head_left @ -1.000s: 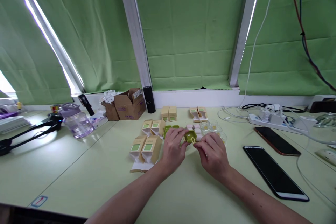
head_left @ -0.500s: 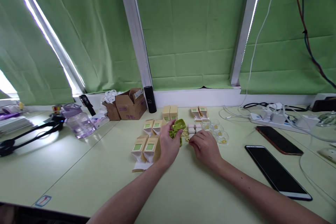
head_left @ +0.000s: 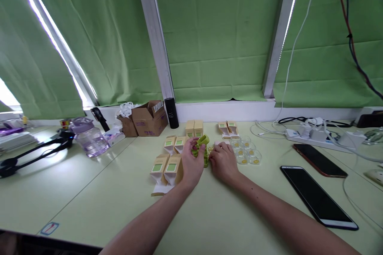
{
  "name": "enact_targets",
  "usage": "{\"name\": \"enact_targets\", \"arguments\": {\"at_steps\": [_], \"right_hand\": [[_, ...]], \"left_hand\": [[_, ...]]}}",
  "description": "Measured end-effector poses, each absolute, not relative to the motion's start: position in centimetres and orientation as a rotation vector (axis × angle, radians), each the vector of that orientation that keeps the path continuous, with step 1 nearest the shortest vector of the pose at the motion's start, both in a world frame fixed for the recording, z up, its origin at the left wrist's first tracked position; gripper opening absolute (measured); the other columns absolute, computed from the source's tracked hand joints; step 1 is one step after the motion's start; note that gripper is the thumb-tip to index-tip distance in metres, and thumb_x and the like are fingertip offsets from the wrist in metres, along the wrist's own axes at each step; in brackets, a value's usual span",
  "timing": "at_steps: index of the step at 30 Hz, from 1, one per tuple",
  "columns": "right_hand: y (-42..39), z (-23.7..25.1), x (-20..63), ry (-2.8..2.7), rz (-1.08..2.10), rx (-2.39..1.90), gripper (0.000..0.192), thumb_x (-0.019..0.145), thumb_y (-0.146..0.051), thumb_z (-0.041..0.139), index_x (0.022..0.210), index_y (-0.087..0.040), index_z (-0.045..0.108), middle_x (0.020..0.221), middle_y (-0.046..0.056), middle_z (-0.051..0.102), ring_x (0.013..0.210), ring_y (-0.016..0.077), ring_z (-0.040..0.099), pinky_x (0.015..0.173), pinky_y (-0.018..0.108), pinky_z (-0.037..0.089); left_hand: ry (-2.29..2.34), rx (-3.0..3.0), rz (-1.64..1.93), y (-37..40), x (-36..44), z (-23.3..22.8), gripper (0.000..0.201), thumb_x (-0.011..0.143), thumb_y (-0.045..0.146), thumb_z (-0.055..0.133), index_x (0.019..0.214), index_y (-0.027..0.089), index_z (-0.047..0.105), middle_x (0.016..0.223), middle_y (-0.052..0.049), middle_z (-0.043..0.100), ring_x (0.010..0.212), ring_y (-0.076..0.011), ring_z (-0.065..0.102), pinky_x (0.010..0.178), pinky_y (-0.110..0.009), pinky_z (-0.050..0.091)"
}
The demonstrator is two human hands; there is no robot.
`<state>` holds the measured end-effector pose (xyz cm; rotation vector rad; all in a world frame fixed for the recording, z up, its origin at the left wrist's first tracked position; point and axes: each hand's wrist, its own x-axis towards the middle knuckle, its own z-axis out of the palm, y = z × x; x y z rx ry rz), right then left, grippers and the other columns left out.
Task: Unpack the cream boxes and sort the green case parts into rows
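Note:
My left hand (head_left: 193, 166) is closed on a small green open container (head_left: 203, 140), which tilts between thumb and fingers. Under and beside it sit more green containers (head_left: 206, 161), partly hidden by that hand. My right hand (head_left: 224, 161) rests close by with its fingers curled down at a group of small yellowish pieces (head_left: 210, 149); what its fingertips hold, if anything, is hidden. Behind its knuckles a pale pink-white piece (head_left: 226, 142) peeks out. A clear tray (head_left: 245, 152) of rounded cups with yellow bits inside lies to its right.
Small tan boxes with green labels (head_left: 172, 166) stand left of my hands, with others (head_left: 194, 128) behind. Two phones (head_left: 318, 195) and a power strip (head_left: 321, 137) with cables lie right. A cardboard box (head_left: 151, 121), black cylinder (head_left: 171, 113) and purple-lidded bottle (head_left: 89, 139) are at left.
My right hand has moved left, closer to my left hand, uncovering more of the clear tray and covering the pale pieces. The green container in my left hand has tilted.

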<state>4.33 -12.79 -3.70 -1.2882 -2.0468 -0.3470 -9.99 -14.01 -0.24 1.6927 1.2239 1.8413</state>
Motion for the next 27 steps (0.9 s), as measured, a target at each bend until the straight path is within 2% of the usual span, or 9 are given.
{"name": "enact_targets", "arguments": {"at_steps": [8,12,15,19,24,27], "right_hand": [[-12.8,-3.5,4.3,-2.052,-0.315,-1.335,0.011,0.085,-0.015,0.073,0.078,-0.022,0.077,0.083,0.007,0.070,0.097,0.0264,0.051,0.087,0.042,0.033],[-13.8,-2.5,5.1,-2.070,-0.239,-1.389,0.008,0.089,-0.019,0.068,0.084,-0.020,0.075,0.092,0.008,0.072,0.100,0.0258,0.053,0.085,0.039,0.034],[-15.5,-1.9,5.7,-2.160,-0.143,-1.420,0.014,0.091,-0.015,0.061,0.085,-0.020,0.072,0.090,0.007,0.071,0.094,0.0229,0.057,0.076,0.034,0.034],[-18.3,-2.2,6.1,-2.228,0.058,-1.484,0.012,0.092,-0.019,0.058,0.087,-0.022,0.069,0.091,0.003,0.074,0.079,0.0182,0.063,0.063,0.032,0.027],[-19.9,-3.1,6.4,-2.293,0.237,-1.431,0.014,0.094,-0.022,0.055,0.090,-0.022,0.068,0.092,0.001,0.077,0.079,0.0176,0.067,0.064,0.029,0.028],[-19.7,-3.2,6.6,-2.309,0.289,-1.394,0.014,0.095,-0.022,0.054,0.092,-0.022,0.068,0.094,0.001,0.078,0.081,0.0178,0.069,0.066,0.029,0.030]], "left_hand": [[1.193,1.642,1.843,-14.0,-9.8,-0.4,0.026,0.092,0.038,0.070,0.109,0.020,0.062,0.108,-0.009,0.071,0.095,-0.0188,0.068,0.079,-0.030,0.052],[1.153,1.461,1.751,-14.1,-9.7,-0.4,0.034,0.089,0.050,0.071,0.103,0.021,0.060,0.090,-0.004,0.071,0.075,-0.0147,0.065,0.064,-0.024,0.047],[1.036,1.258,1.655,-14.2,-9.5,-0.2,0.040,0.086,0.057,0.073,0.098,0.021,0.058,0.079,-0.001,0.070,0.062,-0.0110,0.057,0.056,-0.021,0.041],[0.839,1.028,1.522,-14.5,-9.2,0.0,0.043,0.083,0.057,0.076,0.089,0.019,0.057,0.082,-0.006,0.075,0.060,-0.0104,0.056,0.055,-0.022,0.040],[0.685,0.811,1.393,-14.6,-9.0,0.0,0.040,0.080,0.045,0.081,0.086,0.019,0.051,0.087,-0.014,0.079,0.060,-0.0133,0.061,0.059,-0.025,0.044],[0.674,0.747,1.355,-14.7,-8.9,0.1,0.033,0.084,0.038,0.077,0.087,0.018,0.050,0.091,-0.019,0.079,0.060,-0.0153,0.063,0.060,-0.026,0.044]]}}
